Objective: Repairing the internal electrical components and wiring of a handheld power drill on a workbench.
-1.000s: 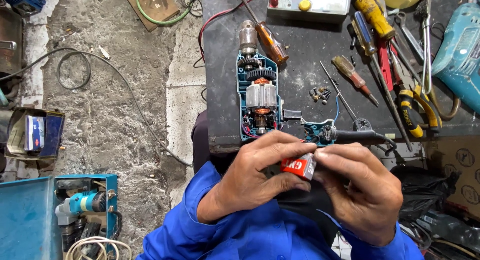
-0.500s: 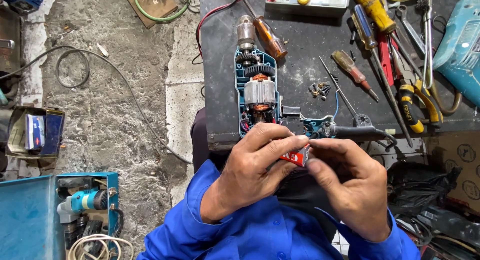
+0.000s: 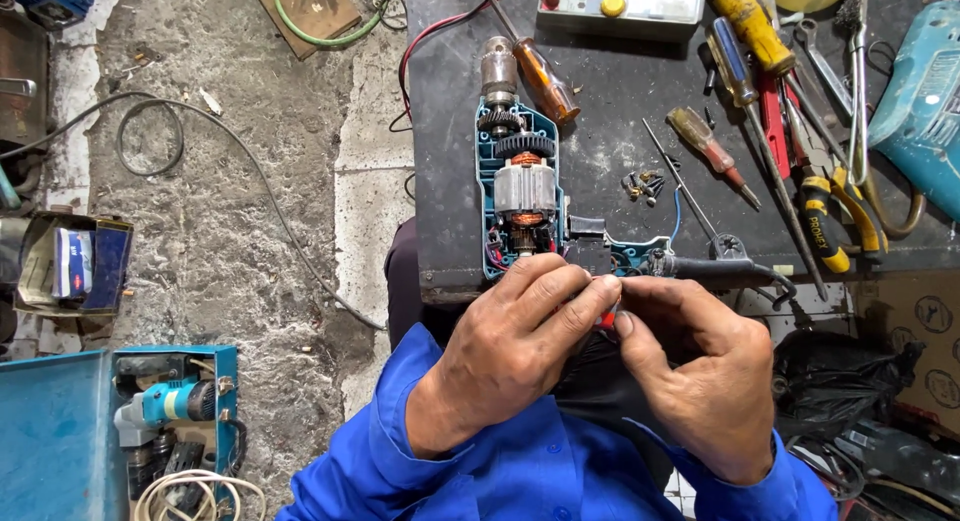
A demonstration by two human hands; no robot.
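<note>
I note an opened electric drill (image 3: pixel 522 186), motor exposed, lying on the dark worktop (image 3: pixel 620 101). Loose screws (image 3: pixel 642 185) sit just right of it, screwdrivers (image 3: pixel 545 81) and yellow-handled pliers (image 3: pixel 835 216) beyond. On the concrete floor (image 3: pixel 230 231), a blue case (image 3: pixel 60 436) holds another drill (image 3: pixel 165 403).

Hands: two, left (image 3: pixel 510 361) and right (image 3: pixel 700 381), fingers meeting on one small red part (image 3: pixel 606 321)
Opened drills on desk (image 3: pixel 600 111): one (image 3: pixel 522 191)
Screwdrivers: at least four, among them an orange one (image 3: pixel 545 81), a small one (image 3: pixel 708 146), a yellow one (image 3: pixel 752 26)
Pliers: one (image 3: pixel 835 216)
Loose screws: one small pile (image 3: pixel 642 186)
Blue cases on floor: one (image 3: pixel 60 431)
</note>
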